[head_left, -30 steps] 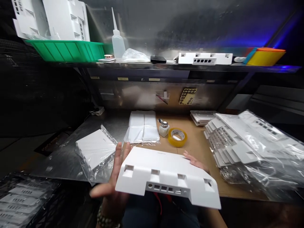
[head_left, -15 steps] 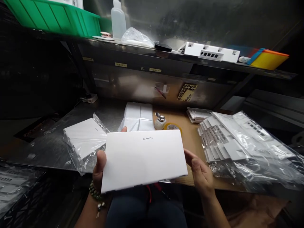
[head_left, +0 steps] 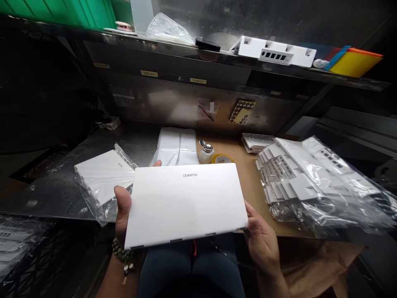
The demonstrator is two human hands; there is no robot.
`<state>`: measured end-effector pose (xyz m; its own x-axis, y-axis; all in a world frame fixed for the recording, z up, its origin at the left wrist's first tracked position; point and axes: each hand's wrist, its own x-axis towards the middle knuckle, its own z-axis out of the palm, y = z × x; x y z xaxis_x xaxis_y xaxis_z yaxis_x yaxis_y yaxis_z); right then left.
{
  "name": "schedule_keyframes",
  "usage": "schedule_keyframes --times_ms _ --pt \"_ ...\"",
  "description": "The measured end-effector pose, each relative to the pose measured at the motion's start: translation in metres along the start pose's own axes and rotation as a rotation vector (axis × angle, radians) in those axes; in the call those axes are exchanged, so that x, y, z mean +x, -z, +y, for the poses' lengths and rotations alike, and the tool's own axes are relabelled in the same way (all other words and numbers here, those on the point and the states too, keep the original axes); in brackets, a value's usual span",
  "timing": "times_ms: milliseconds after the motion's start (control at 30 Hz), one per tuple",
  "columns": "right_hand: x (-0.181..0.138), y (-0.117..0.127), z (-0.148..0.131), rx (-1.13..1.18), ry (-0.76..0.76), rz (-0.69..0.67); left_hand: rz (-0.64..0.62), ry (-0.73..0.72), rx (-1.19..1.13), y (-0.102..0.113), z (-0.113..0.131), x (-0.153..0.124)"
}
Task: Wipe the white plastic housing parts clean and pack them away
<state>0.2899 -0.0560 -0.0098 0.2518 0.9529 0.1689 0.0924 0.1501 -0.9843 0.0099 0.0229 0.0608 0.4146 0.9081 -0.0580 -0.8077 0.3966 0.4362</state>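
Note:
A white plastic casing panel (head_left: 187, 207) with an upside-down HUAWEI mark is held over the bench's front edge, above my lap. My left hand (head_left: 123, 211) grips its left end, thumb at the side and a fingertip showing past the far edge. At the right end, the fingers of my right hand (head_left: 262, 236) are closed on the lower corner. Dark slots show along the panel's near edge. Left of it lies another white panel (head_left: 101, 174) in clear plastic wrap. To the right, a stack of white casings (head_left: 288, 174) lies in a clear bag.
Behind the panel are a wrapped white bundle (head_left: 178, 142), a pump-top bottle (head_left: 206, 154) and a yellow tape roll (head_left: 222, 158). A shelf (head_left: 173, 47) crosses above, carrying a green bin (head_left: 62, 12), a white ported casing (head_left: 273, 53) and a yellow container (head_left: 356, 62).
The view has shifted slightly, so the bench and shelf sit higher in the picture. The panel has tilted a little, showing more of its slotted near edge. Both hands keep their hold.

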Motion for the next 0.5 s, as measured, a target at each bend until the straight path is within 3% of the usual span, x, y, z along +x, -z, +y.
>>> schedule_keyframes --times_ms 100,200,333,433,500 --pt "-0.001 0.002 0.002 0.018 -0.024 -0.008 -0.058 0.04 -0.021 0.003 0.001 0.0" --pt "-0.002 0.003 0.007 0.042 -0.037 -0.014 -0.198 0.083 -0.08 0.007 -0.003 0.0" --pt "-0.005 0.005 0.011 0.044 -0.037 -0.003 -0.33 -0.036 -0.129 0.009 -0.017 0.004" --pt "-0.005 0.006 0.009 0.007 -0.024 -0.01 -0.317 -0.122 -0.058 0.013 -0.019 0.004" --pt "-0.004 0.006 0.006 -0.037 0.003 -0.016 -0.195 -0.089 0.032 0.018 -0.01 0.002"
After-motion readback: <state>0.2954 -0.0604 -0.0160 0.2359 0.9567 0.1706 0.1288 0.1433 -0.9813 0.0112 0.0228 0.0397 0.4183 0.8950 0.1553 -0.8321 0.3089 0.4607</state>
